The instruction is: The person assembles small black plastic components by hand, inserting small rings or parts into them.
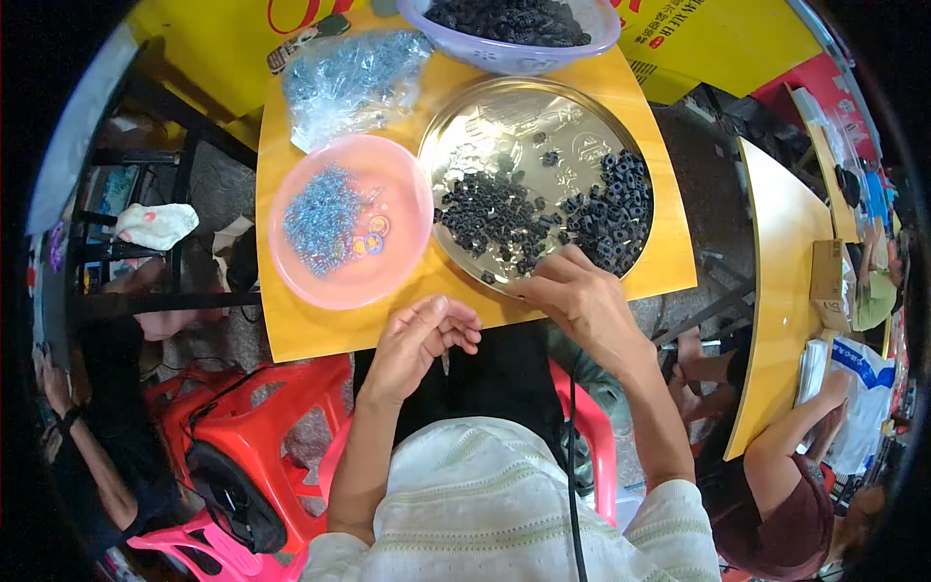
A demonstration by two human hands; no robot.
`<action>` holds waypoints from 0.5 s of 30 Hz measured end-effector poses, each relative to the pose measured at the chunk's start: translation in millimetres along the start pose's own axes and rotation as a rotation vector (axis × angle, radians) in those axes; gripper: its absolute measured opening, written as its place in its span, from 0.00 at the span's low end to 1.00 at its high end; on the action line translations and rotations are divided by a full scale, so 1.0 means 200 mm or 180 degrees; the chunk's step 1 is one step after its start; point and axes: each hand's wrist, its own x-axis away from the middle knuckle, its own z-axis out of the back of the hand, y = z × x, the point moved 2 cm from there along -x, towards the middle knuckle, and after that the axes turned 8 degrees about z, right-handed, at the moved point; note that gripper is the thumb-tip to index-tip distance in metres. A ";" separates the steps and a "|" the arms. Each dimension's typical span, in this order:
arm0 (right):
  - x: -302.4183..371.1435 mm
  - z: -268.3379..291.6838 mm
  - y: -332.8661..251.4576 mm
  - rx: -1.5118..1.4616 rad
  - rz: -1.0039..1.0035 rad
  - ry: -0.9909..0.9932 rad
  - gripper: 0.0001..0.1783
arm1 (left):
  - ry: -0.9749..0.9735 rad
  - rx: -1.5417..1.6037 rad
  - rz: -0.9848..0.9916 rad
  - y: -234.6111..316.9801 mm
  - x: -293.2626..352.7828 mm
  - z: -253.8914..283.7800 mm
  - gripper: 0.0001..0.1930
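My right hand is over the near rim of a round gold-coloured metal tray, its fingers bent and drawn together. Whatever lies between those fingertips is hidden. In the tray are smaller black plastic pieces toward the left and larger black plastic pieces toward the right. My left hand hovers at the table's near edge, fingers curled inward with the thumb against them; I cannot make out anything in it. Nearest to it is a pink bowl with small silvery-blue coils, apparently springs, and several small coloured discs.
Behind the pink bowl lies a clear plastic bag of similar bluish pieces. A pale purple basin heaped with black pieces stands at the table's far side. Red stools are at left. Other people sit left and right, beside another yellow table.
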 end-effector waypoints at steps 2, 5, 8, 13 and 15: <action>0.00 -0.01 0.00 0.0053 0.0036 -0.0015 0.18 | 0.0048 -0.0013 -0.0036 -0.01 0.01 -0.01 0.18; 0.01 -0.01 0.01 0.0131 0.0138 -0.0029 0.18 | 0.0227 -0.0197 -0.0078 -0.01 0.01 -0.03 0.18; 0.02 -0.02 0.01 0.0110 0.0121 -0.0060 0.17 | 0.0295 -0.0279 -0.0154 -0.02 0.02 -0.04 0.18; 0.04 -0.04 0.02 0.0177 -0.0047 -0.0031 0.10 | 0.0318 -0.0515 -0.0214 -0.03 0.02 -0.06 0.18; 0.04 -0.04 0.03 0.0132 -0.0057 0.0026 0.09 | 0.0378 -0.0618 -0.0235 -0.02 0.03 -0.09 0.18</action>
